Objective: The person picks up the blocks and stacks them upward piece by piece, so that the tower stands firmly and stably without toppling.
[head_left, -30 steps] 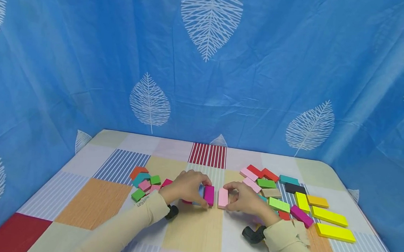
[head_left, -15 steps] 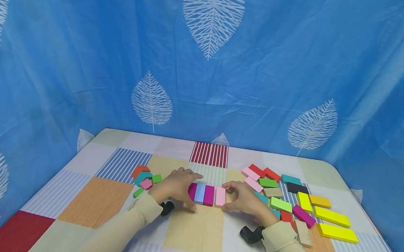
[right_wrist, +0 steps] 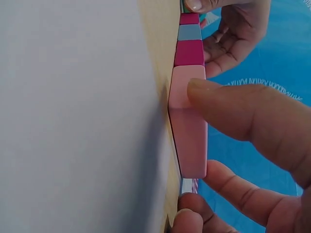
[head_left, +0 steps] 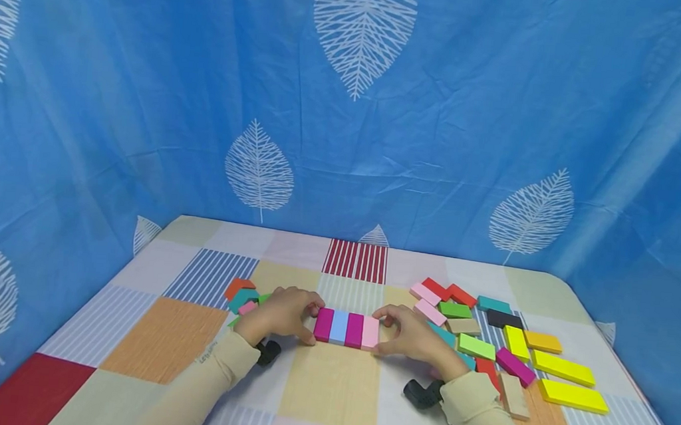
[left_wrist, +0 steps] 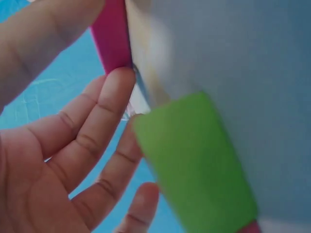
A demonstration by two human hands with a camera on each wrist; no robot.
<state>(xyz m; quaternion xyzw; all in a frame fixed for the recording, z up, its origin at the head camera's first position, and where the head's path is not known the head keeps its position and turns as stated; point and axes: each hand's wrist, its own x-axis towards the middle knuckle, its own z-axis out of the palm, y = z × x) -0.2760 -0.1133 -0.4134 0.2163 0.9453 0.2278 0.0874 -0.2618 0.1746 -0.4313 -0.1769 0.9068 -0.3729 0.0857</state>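
Pink block (head_left: 370, 332) now flush against right end of block row (head_left: 339, 327) on table (head_left: 327, 385); gap seen moments ago closed. Right hand (head_left: 411, 338) fingers pinch pink block; left hand (head_left: 278, 314) fingers brace row's left end. Row reads four blocks, joined.

Both forearms reach forward, sleeved to the wrists. Left hand (head_left: 280, 314) curled, thumb and fingertips facing the right hand. Right hand (head_left: 411, 335) curled likewise, thumb (right_wrist: 243, 114) and fingers pinching inward.
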